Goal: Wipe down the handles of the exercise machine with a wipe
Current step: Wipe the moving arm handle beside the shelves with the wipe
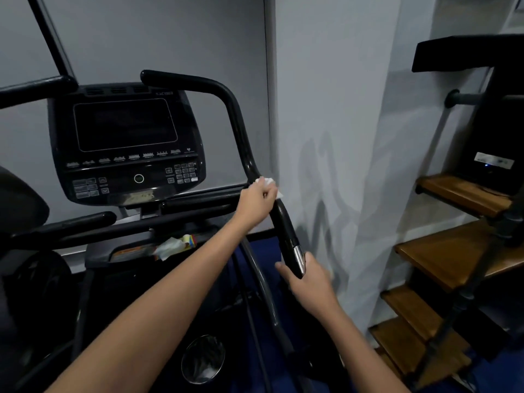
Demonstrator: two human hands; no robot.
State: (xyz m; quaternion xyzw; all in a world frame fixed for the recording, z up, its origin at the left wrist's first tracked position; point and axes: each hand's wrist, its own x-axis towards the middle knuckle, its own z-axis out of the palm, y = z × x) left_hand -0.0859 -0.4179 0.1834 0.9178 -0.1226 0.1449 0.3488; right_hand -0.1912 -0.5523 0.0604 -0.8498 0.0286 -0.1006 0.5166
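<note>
Both bare arms reach forward and to the right, the left arm crossing from the lower left, nearly straight. The left hand [257, 200] is closed in a fist around a white wipe [268, 183] on the black handle [280, 219], knuckles up. The right hand [307, 279] sits lower, fingers wrapped around the handle's bottom end, wrist bent slightly.

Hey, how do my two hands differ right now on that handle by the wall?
The left hand grips high on the handle, at its bend, while the right hand holds the lower end by the silver band. The left hand presses a white wipe against the bar; the right hand holds no wipe. The left arm reaches farther forward than the right. Both hands are bare and on the same black handle.
</note>
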